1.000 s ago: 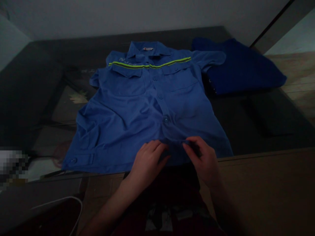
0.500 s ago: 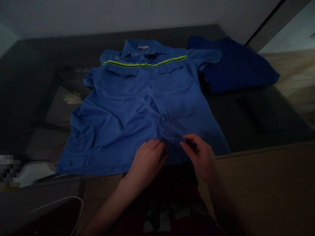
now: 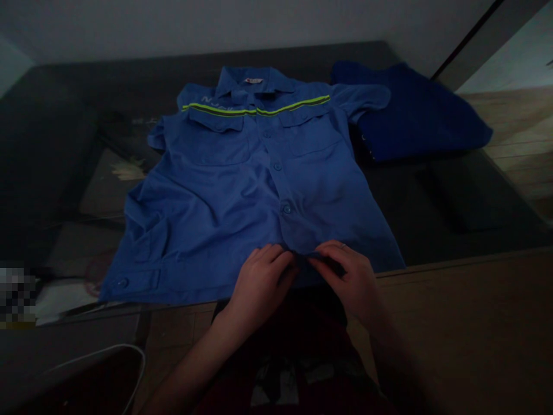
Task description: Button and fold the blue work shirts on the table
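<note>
A blue work shirt point(image 3: 216, 190) with a yellow-green stripe across the chest lies front up, its collar away from me and its hem along the near table edge. Three buttons on its front placket show. At the middle of the hem, my left hand point(image 3: 263, 274) pinches the cloth with curled fingers. Close by on the right, my right hand point(image 3: 348, 274) grips the placket's lower corner between thumb and fingers. What lies right between the fingertips is dark and partly hidden.
Under the shirt is a dark table point(image 3: 466, 190). A folded darker blue cloth point(image 3: 423, 115) lies at the right, touching the shirt's sleeve. White paper point(image 3: 56, 300) lies at the left front edge, and a white cable point(image 3: 116, 347) hangs below.
My right hand has shifted slightly left, bringing its fingertips and the held cloth closer to my left hand. The left hand stays nearly in place.
</note>
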The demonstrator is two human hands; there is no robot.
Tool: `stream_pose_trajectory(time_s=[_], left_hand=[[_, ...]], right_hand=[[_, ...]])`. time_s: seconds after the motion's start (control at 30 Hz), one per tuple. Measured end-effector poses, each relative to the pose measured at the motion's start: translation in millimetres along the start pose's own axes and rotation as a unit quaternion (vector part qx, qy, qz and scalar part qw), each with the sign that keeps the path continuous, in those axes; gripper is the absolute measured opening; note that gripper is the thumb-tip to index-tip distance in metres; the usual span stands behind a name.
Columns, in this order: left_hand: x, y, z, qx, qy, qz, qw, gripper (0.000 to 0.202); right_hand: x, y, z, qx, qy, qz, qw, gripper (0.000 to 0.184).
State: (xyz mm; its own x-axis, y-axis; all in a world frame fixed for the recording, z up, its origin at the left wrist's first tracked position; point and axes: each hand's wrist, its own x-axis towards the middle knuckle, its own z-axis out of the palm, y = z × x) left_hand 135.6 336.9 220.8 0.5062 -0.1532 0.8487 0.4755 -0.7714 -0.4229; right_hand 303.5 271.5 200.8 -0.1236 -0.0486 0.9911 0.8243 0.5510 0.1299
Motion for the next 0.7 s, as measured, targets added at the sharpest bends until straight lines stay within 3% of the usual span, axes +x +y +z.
stream_pose_trajectory(time_s=[0.13, 0.23, 0.7], left_hand=[[-2, 0, 1.6, -0.068, 0.083, 0.002, 0.994, 0.005], [-3, 1, 2.5, -0.08, 0.115, 0.007, 0.99, 0.003], [-3, -2, 8.9, -0.066, 0.117, 0.005, 0.991, 0.005]], right_hand=[[3, -9, 2, -0.012, 0.041, -0.003, 0.999, 0.009], [4, -12, 4, -0.02, 0.052, -0.026, 0.998, 0.009], [-3, 0, 22, -0.087, 0.072, -0.083, 0.99, 0.011]])
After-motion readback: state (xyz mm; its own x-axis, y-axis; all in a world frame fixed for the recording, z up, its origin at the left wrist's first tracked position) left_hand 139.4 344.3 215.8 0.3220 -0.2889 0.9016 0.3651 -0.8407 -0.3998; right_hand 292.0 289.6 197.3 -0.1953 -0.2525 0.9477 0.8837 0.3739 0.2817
